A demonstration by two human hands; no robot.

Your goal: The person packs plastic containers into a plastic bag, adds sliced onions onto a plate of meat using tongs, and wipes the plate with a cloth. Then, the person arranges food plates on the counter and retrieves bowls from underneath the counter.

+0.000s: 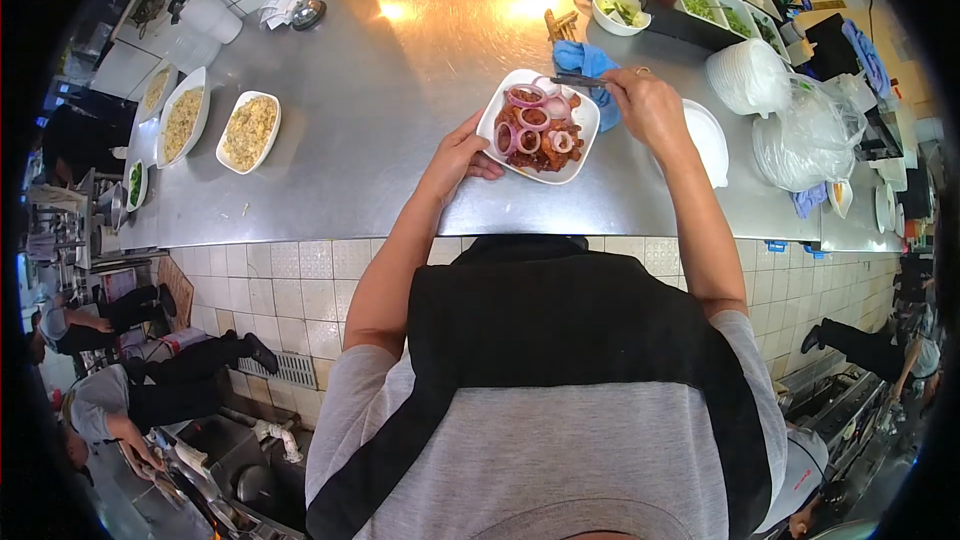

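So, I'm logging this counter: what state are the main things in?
White serving dish: filled, held at its edge by the left hand
Browned meat: topped with onion rings
Dark slim utensil: gripped by the right hand
Blue cloth: crumpled
Fried-rice dish: filled, uncovered
Bowl of green pieces: uncovered
White containers: stacked
Clear plastic bag: bulging

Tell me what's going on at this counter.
The person's left hand holds the rim of a squarish white dish of glazed brown meat topped with purple onion rings, on a shiny steel counter. The right hand holds a slim dark utensil, its tip at the dish's far side. Yellowish rice stands dished off left.
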